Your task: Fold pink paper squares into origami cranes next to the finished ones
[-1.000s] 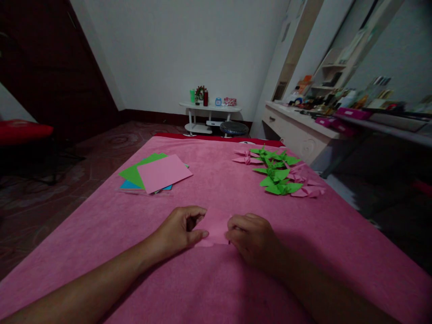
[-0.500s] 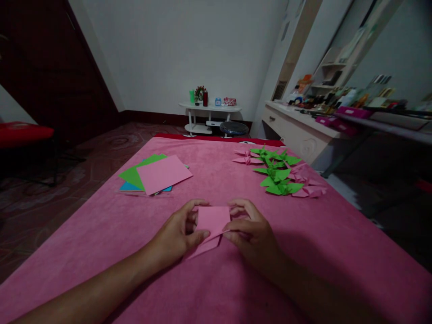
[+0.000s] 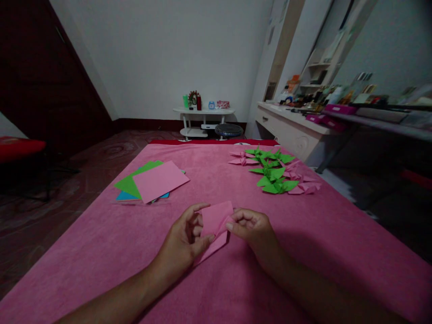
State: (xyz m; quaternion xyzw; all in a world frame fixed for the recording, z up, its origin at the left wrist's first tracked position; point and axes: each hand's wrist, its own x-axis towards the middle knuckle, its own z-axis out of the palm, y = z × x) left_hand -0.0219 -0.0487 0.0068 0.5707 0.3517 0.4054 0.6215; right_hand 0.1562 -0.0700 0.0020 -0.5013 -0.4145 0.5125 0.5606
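A folded piece of pink origami paper (image 3: 216,218) is held between both hands, low over the pink cloth. My left hand (image 3: 185,236) grips its left side, thumb on top near the lower fold and fingers behind the edge. At the right edge my right hand (image 3: 254,229) pinches a raised flap between thumb and index finger. A lower layer of the paper sticks out beneath the flap, pointing down and left.
Left of the hands lies a stack of square paper sheets (image 3: 161,180) in pink, green and blue. Several folded green paper cranes (image 3: 275,184) and pink paper cranes (image 3: 305,186) sit at the right. The pink cloth (image 3: 202,297) covers the surface beneath.
The paper has turned slightly counterclockwise. The right hand's pinch has shifted, and the flap at the right edge is lifted more. The camera view has swung a little.
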